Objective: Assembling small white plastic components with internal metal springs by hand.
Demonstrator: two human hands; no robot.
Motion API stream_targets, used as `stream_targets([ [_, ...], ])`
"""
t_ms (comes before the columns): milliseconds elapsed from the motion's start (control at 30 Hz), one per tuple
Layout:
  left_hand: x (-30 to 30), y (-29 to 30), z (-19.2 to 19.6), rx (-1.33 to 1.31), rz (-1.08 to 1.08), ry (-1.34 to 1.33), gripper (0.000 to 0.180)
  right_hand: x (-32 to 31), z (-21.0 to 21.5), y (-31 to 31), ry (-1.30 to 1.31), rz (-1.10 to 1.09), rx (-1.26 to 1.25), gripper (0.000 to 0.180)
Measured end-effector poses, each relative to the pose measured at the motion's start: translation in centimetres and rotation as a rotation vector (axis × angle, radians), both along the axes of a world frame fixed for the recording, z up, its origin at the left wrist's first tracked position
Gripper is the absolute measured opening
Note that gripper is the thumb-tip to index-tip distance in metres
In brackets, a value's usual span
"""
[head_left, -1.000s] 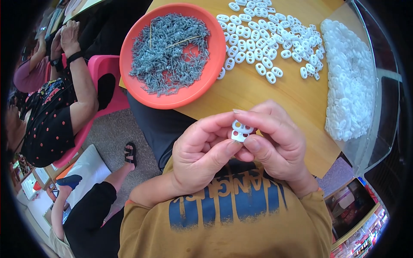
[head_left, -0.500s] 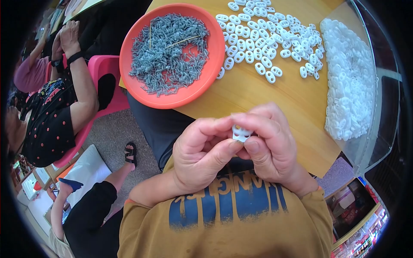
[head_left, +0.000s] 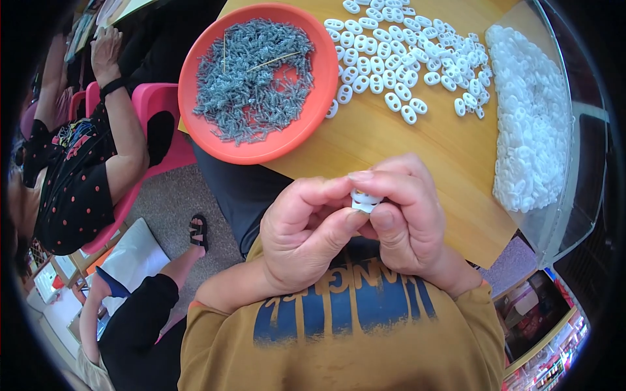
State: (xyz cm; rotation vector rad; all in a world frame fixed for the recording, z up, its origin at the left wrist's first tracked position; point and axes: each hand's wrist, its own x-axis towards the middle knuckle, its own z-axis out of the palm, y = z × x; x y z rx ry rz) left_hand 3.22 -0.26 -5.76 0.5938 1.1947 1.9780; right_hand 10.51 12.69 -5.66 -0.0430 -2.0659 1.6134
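Note:
Between my two hands, just above the table's near edge, is a small white plastic cord lock (head_left: 366,201) with holes in it. My left hand (head_left: 297,238) pinches it from the left with thumb and fingers. From the right, the thumb and forefinger of my right hand (head_left: 412,225) press on it too. My fingertips cover part of the cord lock. Beyond my hands, white two-hole plastic pieces (head_left: 392,101) lie scattered on the table. At the left, a red-orange bowl (head_left: 259,154) holds a heap of small metal springs (head_left: 251,72).
A clear plastic bin (head_left: 559,242) full of small white plastic pieces (head_left: 529,130) stands on the right of the wooden table (head_left: 450,189). Thin sticks lie on the springs. At the left, a person in a dotted black top (head_left: 72,195) sits on a pink chair (head_left: 153,104).
My hands have hardly moved; the cord lock sits slightly more closed between my fingertips. The person at the left has shifted their arms.

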Motion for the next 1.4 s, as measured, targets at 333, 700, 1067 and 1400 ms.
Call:
stream_targets([
  [333, 0.1, 0.3, -0.3, -0.010, 0.035, -0.027, 0.028, -0.2, -1.3, -0.7, 0.010, -0.039, -0.118, 0.019],
  [700, 0.6, 0.3, 0.1, -0.043, 0.058, -0.052, 0.028, -0.3, -1.6, -0.8, 0.033, -0.016, -0.220, 0.022],
  [1067, 0.3, -0.3, 0.4, 0.023, -0.068, -0.022, 0.029, 0.2, -1.3, -0.7, 0.088, 0.130, -0.300, 0.027],
  [1400, 0.7, -0.1, 0.4, 0.067, -0.025, -0.031, 0.028, 0.5, -1.6, -1.9, 0.132, 0.046, -0.413, 0.018],
])
